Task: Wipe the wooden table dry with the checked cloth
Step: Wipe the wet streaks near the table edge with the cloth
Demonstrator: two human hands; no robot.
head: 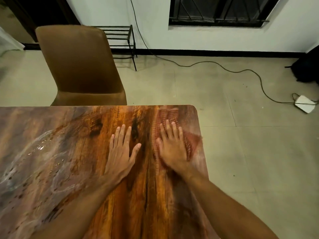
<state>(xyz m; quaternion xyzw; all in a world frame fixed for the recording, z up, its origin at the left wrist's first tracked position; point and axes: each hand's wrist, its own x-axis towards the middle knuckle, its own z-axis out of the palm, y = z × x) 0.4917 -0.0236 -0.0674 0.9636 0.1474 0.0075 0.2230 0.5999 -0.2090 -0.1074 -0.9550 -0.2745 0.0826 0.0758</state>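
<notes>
Pressing our right hand (172, 149) flat, fingers spread, on the checked cloth (170, 118) at the wooden table (86, 152)'s two-o'clock corner, we brace our left hand (121, 150) open on bare wood beside it. Thin and limp, the cloth should bunch unless palmed at its middle; puddles (34, 152) glisten at nine o'clock.

Brown padded chair (81, 66) at far edge, black metal rack (119, 42) behind it by the wall. Black cable (224, 68) snakes across tiled floor (259, 152) to white box (304, 104). Barred window (219, 11) above.
</notes>
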